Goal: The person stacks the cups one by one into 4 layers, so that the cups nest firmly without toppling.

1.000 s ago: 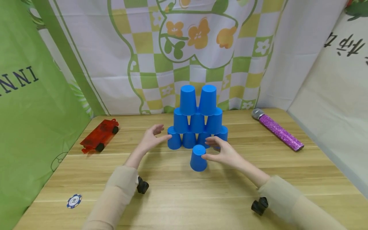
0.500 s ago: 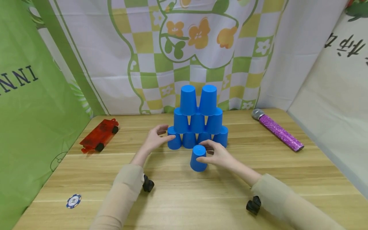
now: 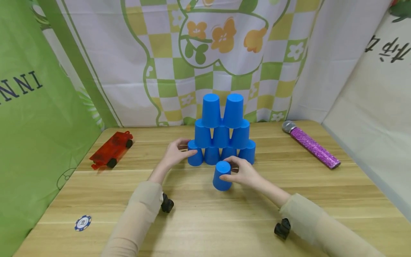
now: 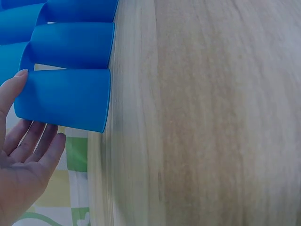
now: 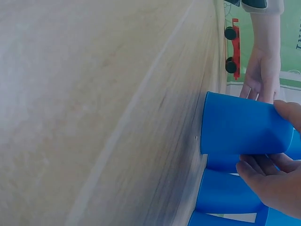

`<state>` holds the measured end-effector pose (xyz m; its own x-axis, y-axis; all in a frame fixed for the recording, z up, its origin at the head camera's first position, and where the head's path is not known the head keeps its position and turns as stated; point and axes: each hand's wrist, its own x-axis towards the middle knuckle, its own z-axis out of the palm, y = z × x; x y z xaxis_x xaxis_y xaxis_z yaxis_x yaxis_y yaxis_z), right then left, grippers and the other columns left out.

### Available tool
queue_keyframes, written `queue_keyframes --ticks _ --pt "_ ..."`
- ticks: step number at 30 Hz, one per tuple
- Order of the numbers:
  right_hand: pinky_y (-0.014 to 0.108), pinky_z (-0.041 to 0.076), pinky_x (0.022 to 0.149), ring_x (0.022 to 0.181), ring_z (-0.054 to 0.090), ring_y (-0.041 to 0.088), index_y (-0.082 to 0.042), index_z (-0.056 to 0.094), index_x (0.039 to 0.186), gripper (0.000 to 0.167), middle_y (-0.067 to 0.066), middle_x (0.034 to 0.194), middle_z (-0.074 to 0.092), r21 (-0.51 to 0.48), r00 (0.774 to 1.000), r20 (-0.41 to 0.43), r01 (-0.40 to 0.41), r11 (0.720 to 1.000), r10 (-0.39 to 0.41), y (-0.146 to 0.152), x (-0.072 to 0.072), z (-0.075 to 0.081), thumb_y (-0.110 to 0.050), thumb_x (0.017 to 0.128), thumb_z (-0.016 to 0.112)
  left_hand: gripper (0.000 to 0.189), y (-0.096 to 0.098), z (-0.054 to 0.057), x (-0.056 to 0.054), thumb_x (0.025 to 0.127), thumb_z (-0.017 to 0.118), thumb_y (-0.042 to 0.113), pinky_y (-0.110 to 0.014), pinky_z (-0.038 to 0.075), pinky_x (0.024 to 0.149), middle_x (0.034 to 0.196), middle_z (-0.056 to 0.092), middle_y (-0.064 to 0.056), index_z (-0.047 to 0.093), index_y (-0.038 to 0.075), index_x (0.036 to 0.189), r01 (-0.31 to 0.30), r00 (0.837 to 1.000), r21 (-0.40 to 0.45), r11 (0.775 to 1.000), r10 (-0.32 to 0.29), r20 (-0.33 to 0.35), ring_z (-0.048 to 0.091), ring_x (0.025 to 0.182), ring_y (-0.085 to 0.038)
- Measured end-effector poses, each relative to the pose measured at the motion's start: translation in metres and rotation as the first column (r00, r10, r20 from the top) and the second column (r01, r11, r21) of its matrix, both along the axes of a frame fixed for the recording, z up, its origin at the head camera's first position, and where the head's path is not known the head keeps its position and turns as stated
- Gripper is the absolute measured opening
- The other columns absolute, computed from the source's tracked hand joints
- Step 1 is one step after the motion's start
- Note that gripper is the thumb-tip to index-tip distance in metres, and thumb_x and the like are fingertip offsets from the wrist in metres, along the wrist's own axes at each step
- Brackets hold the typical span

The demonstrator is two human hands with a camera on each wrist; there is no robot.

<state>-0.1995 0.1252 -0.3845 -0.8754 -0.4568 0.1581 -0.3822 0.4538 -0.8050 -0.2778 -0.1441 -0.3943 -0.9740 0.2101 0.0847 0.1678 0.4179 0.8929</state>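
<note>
Blue plastic cups, all upside down, form a pyramid [image 3: 221,137]: several in the bottom row, three above, two on top. My left hand [image 3: 174,154] is at the leftmost bottom cup [image 4: 66,99], its thumb on the near side and its fingers round the outer side. In front of the pyramid a separate blue cup [image 3: 221,180] stands upside down on the table. My right hand [image 3: 244,173] grips this one from the right, thumb in front and fingers behind. In the right wrist view its rim sits right at the tabletop.
On the wooden table [image 3: 199,228], a red toy car [image 3: 112,150] lies at the left and a blue-and-white poker chip [image 3: 83,223] nearer the front. A glittery purple microphone [image 3: 310,144] lies at the right. A patterned curtain [image 3: 179,71] hangs close behind the pyramid.
My right hand has moved left and closed round the front cup. My left hand has moved right onto the leftmost bottom cup. The cups stand as before.
</note>
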Motion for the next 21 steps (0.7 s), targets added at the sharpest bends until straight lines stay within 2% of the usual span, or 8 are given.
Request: queue_keyframes --ticks 12,21 --pt "0.045 0.054 0.088 0.102 0.064 0.032 0.001 0.059 0.111 0.040 0.017 0.109 0.065 -0.012 1.000 0.000 0.025 1.000 -0.025 0.001 0.002 0.002 -0.016 0.079 0.076 0.061 0.001 0.002 0.000 0.083 0.072 0.025 -0.049 0.046 0.099 0.133 0.052 -0.023 0.047 0.000 0.133 0.013 1.000 -0.010 1.000 -0.012 0.018 0.051 0.121 -0.039" --pt "0.044 0.055 0.087 0.103 0.063 0.033 0.001 0.058 0.114 0.040 0.019 0.112 0.063 -0.042 0.998 0.020 0.063 0.997 -0.063 0.014 0.004 0.008 -0.019 0.083 0.073 0.054 0.002 0.000 -0.001 0.081 0.074 0.024 -0.046 0.049 0.096 0.124 0.059 -0.019 0.054 0.002 0.126 0.005 1.000 -0.003 1.000 -0.005 -0.001 0.056 0.115 -0.035"
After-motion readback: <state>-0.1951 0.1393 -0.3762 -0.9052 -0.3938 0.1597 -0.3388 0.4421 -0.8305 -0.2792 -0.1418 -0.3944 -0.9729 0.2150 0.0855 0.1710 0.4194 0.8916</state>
